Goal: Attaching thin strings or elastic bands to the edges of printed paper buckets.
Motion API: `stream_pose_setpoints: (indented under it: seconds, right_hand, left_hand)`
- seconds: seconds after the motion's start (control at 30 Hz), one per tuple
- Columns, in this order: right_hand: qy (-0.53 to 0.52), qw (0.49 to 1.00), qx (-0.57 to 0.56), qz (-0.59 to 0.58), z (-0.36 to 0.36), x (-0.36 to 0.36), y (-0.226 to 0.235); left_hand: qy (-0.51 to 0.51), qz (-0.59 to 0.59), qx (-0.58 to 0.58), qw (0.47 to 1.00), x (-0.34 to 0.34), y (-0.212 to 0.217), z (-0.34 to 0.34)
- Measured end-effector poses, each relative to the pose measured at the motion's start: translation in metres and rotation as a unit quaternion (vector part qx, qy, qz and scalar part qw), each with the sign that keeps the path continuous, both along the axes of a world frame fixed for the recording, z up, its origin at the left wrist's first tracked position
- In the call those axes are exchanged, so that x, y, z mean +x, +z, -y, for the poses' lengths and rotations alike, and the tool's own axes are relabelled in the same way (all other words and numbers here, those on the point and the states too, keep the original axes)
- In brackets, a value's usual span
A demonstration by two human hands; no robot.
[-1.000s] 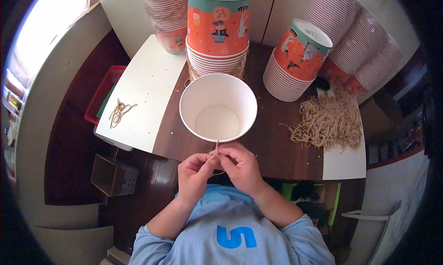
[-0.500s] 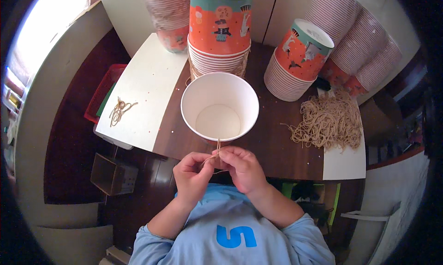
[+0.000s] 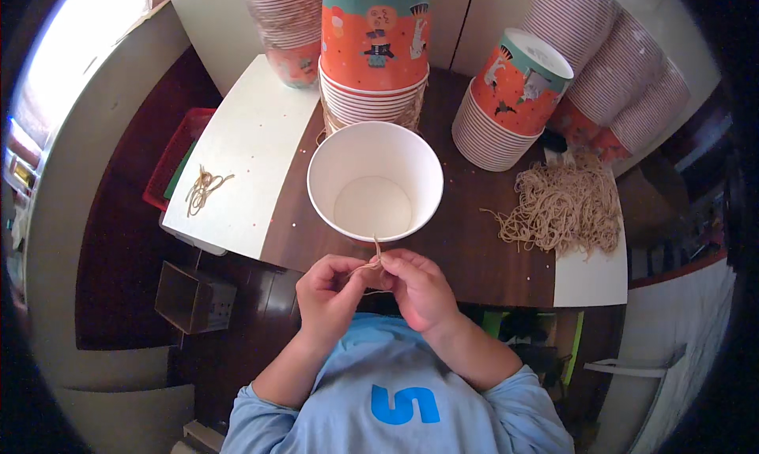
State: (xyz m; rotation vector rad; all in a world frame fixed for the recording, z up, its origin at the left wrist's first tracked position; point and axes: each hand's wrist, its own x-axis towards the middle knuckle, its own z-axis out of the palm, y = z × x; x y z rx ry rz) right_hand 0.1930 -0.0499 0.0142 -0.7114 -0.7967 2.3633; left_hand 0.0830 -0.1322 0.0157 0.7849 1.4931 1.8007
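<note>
A thin tan cord (image 3: 378, 247) is pinched between my two hands at the near edge of the table, with its ends sticking up and a loop hanging below. My left hand (image 3: 328, 290) grips it between thumb and forefinger. Close beside, my right hand (image 3: 419, 290) pinches the same cord, thumb on top. Whether the cord is knotted is too small to tell. Just beyond my fingers stands a white paper bucket (image 3: 375, 205), mouth up, with nothing inside it.
Behind the bucket rises an upside-down stack of orange and green paper buckets (image 3: 375, 51). Another stack (image 3: 512, 98) stands right of it, near plastic-wrapped stacks (image 3: 613, 75). A tangled heap of cord (image 3: 565, 209) lies at right, a small cord bundle (image 3: 207, 189) at left.
Both hands stay in nearly the same place. My fingers have shifted slightly on the cord, and its upright ends now stand closer together.
</note>
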Motion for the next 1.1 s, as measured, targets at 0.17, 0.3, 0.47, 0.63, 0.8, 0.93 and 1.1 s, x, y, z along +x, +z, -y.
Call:
stream_pose_setpoints:
  seconds: [0.17, 0.3, 0.47, 0.63, 0.8, 0.93, 1.1]
  right_hand:
    - [-0.012, 0.999, 0.001, 0.029, 0.000, -0.001, -0.008]
    - [0.012, 1.000, -0.015, 0.002, -0.003, 0.000, -0.010]
    - [0.013, 0.999, -0.047, 0.000, -0.001, -0.001, -0.006]
    - [0.034, 0.999, -0.032, -0.020, -0.002, -0.001, -0.007]
    - [0.003, 0.999, -0.026, 0.021, -0.001, -0.003, -0.002]
    - [-0.012, 1.000, -0.027, 0.000, -0.008, -0.002, -0.013]
    - [-0.052, 0.995, 0.064, 0.065, -0.012, 0.002, -0.019]
  left_hand:
    - [-0.010, -0.022, 0.032, 0.999, 0.000, -0.005, 0.000]
    - [0.019, -0.173, 0.056, 0.983, 0.001, -0.007, 0.001]
    - [0.046, -0.368, 0.114, 0.922, -0.002, -0.011, -0.001]
    - [0.085, -0.457, 0.142, 0.874, -0.004, -0.014, -0.005]
    - [0.076, -0.455, 0.129, 0.878, -0.009, -0.013, -0.005]
    - [0.029, -0.283, 0.058, 0.957, -0.010, -0.015, 0.002]
    - [0.023, -0.171, 0.036, 0.984, -0.011, -0.011, 0.002]
